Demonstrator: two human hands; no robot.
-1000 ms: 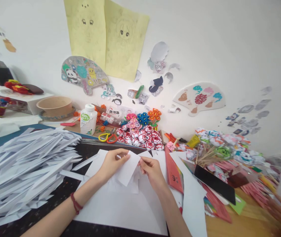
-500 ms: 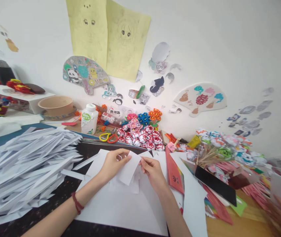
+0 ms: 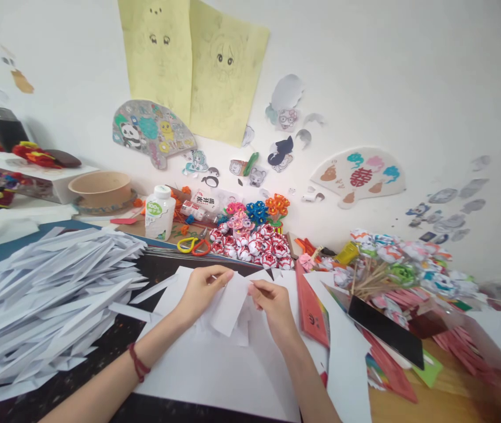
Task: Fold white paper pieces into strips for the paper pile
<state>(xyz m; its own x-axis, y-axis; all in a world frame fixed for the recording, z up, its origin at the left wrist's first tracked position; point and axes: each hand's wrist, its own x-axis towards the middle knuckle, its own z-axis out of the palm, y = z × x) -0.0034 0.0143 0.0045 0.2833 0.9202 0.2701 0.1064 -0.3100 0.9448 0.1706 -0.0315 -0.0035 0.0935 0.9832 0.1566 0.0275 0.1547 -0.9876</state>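
Observation:
Both my hands hold one small white paper piece (image 3: 229,305) just above a large white sheet (image 3: 215,370) on the table. My left hand (image 3: 201,291) pinches the piece's upper left edge, fingers closed on it. My right hand (image 3: 272,302) pinches its upper right corner, fingers curled. A red cord bracelet (image 3: 137,362) sits on my left wrist. More small white paper pieces lie under the held one.
A big heap of folded white paper strips (image 3: 43,294) fills the left. Behind my hands are scissors (image 3: 192,245), a white bottle (image 3: 158,212), red-white paper flowers (image 3: 252,247) and a bowl (image 3: 99,189). A red booklet (image 3: 308,305), black phone (image 3: 386,330) and flowers on sticks (image 3: 391,264) lie right.
My hands have barely moved; the fingers have shifted slightly on the paper piece. The blurred shape at the far right has gone.

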